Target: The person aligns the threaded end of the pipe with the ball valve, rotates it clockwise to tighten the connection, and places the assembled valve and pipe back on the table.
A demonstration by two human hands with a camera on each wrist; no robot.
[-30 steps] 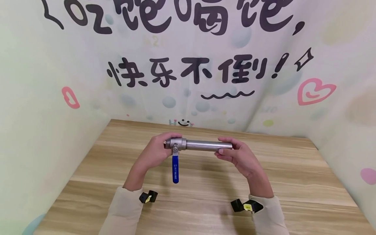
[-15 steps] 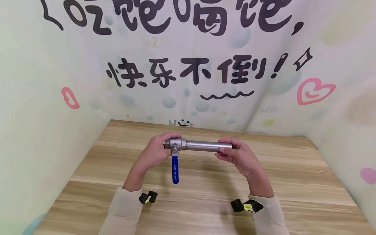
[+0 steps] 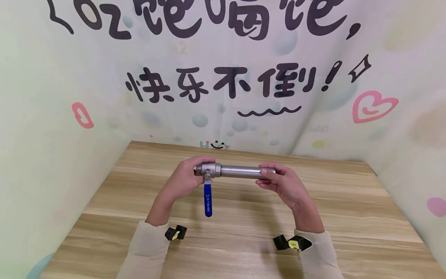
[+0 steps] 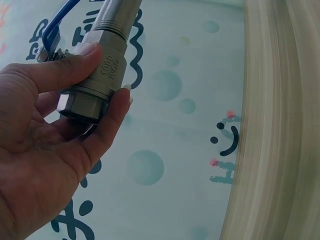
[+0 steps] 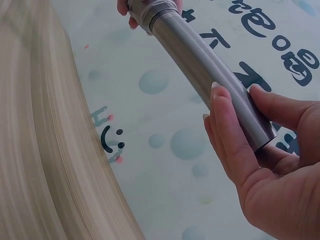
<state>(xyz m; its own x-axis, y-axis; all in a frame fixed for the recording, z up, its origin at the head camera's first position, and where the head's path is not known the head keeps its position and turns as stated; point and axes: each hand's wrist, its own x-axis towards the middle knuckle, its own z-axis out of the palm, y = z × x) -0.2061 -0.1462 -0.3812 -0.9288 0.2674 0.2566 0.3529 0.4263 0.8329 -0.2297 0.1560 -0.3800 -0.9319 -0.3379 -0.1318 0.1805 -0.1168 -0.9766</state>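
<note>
A steel ball valve (image 3: 210,169) with a blue lever handle (image 3: 208,200) is held up over the table. My left hand (image 3: 182,179) grips its left end, thumb and fingers round the body; in the left wrist view the valve (image 4: 111,67) reads "1000 WOG". Joined to the valve's right side is a straight steel pipe (image 3: 238,171), level between the hands. Some thread (image 4: 111,27) shows at the joint. My right hand (image 3: 288,186) holds the pipe's free end, thumb on one side and fingers on the other. The right wrist view shows the pipe's (image 5: 200,67) plain, cut end.
A wood-grain table (image 3: 223,240) lies under both hands. Behind it and at both sides stands a pale printed cloth (image 3: 223,128) with black lettering and coloured shapes. Each wrist carries a black camera mount (image 3: 292,243).
My right thumb has shifted up across the pipe, and the fingers have moved slightly round it. The left hand and the valve stay nearly still.
</note>
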